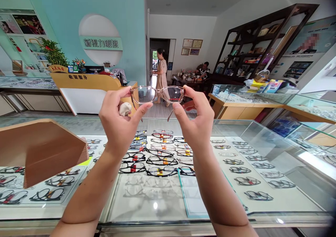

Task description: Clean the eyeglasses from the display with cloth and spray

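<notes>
A pair of eyeglasses (158,91) with a clear, pinkish-brown frame is held up in front of me, above the glass counter. My left hand (119,111) grips its left end between thumb and fingers, and a crumpled white cloth (125,109) is tucked in the same palm. My right hand (195,113) pinches the other end, thumb below the lens. Red print shows on the right lens. The temples point down and back toward me. Beneath, several rows of eyeglasses (161,160) lie in the glass display case (147,209).
A brown angular box-like stand (49,149) is on the counter at left. Further back are a yellow-and-white cashier desk (86,86), a person walking (161,72), another seated at a table, a dark shelf (246,43) and a second display counter (231,100) at right.
</notes>
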